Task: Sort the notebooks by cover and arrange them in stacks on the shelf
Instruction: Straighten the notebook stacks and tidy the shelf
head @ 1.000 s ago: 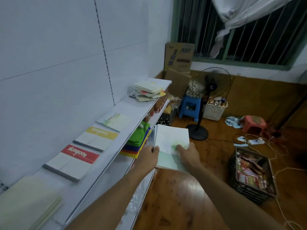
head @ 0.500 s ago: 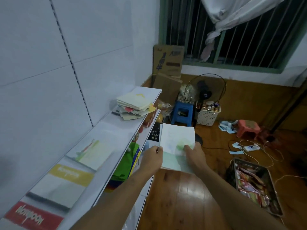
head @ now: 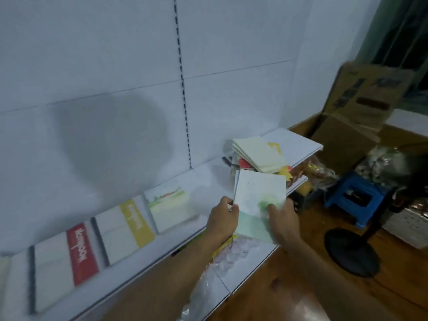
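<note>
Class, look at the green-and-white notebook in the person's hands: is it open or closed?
Closed. The held notebook shows only its front cover, pages together at the spine edge, gripped by the left hand and the right hand.

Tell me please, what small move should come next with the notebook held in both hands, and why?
Probably lower the green-washed notebook, held by left hand and right hand, onto the bare shelf beside the landscape-cover notebook. No laid-out cover seems to match it.

Motion blur smears the held notebook (head: pixel 259 200)'s cover picture. The left edge cuts off the leftmost pale notebook (head: pixel 3 286). The untidy pile (head: pixel 257 156)'s lower covers lie mostly hidden.
</note>
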Motion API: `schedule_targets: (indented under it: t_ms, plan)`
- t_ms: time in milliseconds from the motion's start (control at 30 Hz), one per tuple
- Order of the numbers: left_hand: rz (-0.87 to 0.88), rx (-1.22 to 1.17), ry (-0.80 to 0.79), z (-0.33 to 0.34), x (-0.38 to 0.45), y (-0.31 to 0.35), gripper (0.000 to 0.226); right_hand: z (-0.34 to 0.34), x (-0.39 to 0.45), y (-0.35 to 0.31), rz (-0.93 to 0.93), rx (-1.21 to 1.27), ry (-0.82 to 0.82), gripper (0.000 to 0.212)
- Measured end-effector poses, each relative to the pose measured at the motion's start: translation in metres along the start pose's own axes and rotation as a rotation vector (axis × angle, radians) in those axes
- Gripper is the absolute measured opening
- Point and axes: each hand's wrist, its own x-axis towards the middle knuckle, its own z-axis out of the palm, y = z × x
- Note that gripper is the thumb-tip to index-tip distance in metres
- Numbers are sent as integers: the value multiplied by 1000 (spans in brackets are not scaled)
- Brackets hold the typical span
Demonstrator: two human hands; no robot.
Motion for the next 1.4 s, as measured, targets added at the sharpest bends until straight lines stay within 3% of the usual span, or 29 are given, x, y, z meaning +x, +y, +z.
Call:
schedule_targets:
  t_ms: [233,467,833,1033,1400]
  plan:
    - [-210,-5,239,-68,22,-56,33,97,29,-55,-192,-82,-299,40]
    - [-335,20,272,-117,41,-107,28,179,41,-86,-301,-175,-487,47]
    - [-469,206,296,-133,67,-162,29,253,57,-91,-379,-422,-618,50]
    - [-548,260,190,-122,74,-158,38,263,68,-93,-394,-447,-623,64]
    - [-660,245,322,-112,77,-139,26,269,91,-88,-423,-406,-728,64]
